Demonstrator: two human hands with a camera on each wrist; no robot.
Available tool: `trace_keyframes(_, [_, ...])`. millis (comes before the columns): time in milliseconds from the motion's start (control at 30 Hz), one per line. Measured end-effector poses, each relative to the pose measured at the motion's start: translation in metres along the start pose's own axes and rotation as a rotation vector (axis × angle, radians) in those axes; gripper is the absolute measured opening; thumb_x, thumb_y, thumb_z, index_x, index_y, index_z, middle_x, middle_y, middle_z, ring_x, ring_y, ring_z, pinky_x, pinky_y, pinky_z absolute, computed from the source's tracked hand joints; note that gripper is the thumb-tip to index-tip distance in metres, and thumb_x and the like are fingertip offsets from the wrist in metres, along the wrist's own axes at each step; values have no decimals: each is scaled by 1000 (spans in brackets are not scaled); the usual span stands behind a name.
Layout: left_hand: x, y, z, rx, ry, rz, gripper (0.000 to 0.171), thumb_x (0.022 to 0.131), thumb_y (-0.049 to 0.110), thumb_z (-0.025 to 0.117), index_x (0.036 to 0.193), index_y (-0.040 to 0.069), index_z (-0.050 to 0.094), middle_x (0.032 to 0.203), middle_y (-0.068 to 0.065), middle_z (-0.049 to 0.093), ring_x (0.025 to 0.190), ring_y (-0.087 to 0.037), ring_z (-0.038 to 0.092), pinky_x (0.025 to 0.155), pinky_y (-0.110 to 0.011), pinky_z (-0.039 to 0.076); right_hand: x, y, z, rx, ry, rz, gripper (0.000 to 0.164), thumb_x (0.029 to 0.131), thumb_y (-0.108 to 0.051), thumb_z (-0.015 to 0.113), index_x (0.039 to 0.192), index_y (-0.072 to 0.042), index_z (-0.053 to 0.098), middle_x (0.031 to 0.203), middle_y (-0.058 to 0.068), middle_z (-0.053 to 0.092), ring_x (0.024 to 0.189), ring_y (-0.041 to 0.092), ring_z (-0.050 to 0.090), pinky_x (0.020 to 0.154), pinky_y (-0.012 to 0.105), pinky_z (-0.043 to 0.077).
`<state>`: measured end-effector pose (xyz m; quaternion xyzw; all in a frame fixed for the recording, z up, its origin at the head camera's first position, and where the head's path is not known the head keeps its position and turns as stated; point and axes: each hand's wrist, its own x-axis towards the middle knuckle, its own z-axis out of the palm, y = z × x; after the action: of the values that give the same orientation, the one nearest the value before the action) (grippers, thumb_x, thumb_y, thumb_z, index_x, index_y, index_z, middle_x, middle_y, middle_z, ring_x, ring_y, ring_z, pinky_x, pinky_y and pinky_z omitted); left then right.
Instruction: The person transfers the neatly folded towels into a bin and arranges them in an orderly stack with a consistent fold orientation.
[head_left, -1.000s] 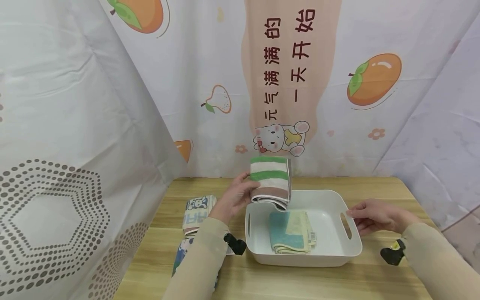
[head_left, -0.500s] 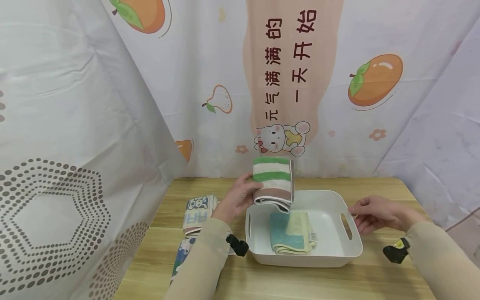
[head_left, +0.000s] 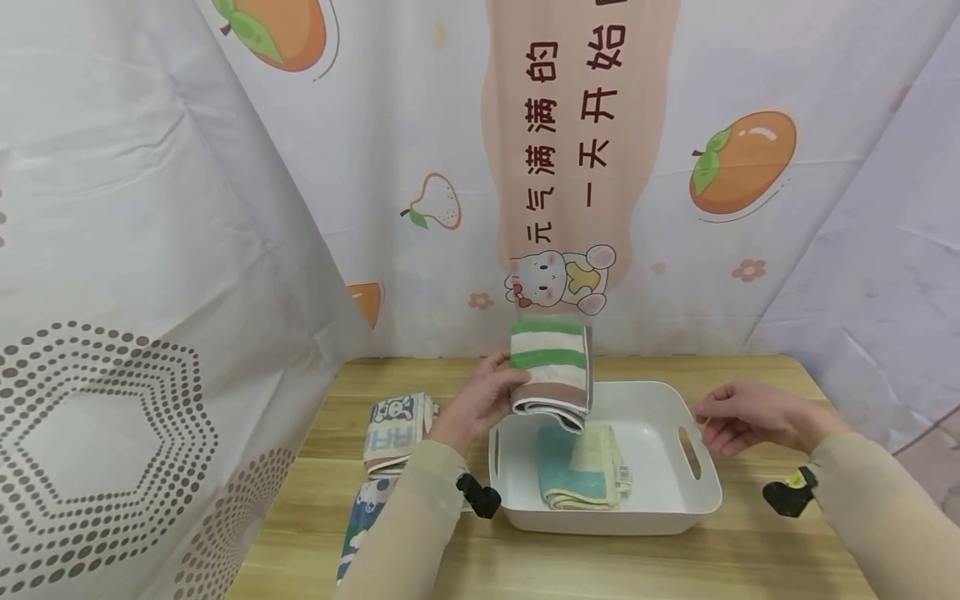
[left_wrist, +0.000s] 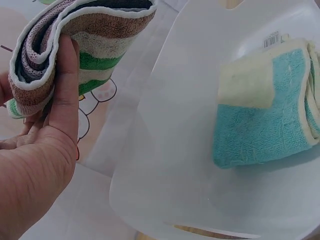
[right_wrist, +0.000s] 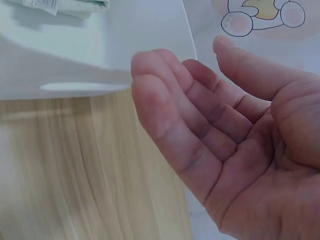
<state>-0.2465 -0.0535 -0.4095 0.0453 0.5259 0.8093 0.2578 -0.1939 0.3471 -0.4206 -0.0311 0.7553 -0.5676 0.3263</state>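
My left hand grips a folded towel with green, white and brown stripes, held up over the left part of a white plastic basin. In the left wrist view the thumb and fingers pinch the folded layers of the striped towel. A folded blue and cream towel with a barcode label lies inside the basin. At the basin's right end, beside its handle slot, is my right hand. The right wrist view shows that right hand with loosely bent fingers and nothing in its palm.
Left of the basin, a folded towel with a blue cartoon print lies on the wooden table. A blue patterned towel in front of it is partly hidden by the left sleeve. Printed curtains stand behind and at both sides.
My left hand has shifted slightly to the right with the striped towel. The right hand's fingers have come off the basin's handle.
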Motion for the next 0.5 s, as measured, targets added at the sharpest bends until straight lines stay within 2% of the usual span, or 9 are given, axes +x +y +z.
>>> trace_keyframes(267, [1, -4, 1, -3, -14, -1, 59, 77, 3, 69, 130, 13, 44, 127, -16, 50, 102, -26, 57, 82, -35, 50, 10, -10, 9, 23, -26, 9, 46, 98, -28, 48, 110, 16, 49, 85, 21, 66, 75, 29, 67, 72, 48, 53])
trace_keyframes(500, [4, -8, 4, -16, -26, -9, 61, 77, 3, 69, 131, 15, 43, 128, -15, 49, 105, -27, 56, 82, -36, 50, 18, -18, 20, 45, -25, 18, 47, 97, -32, 48, 111, 13, 52, 88, 24, 65, 78, 33, 67, 73, 49, 53])
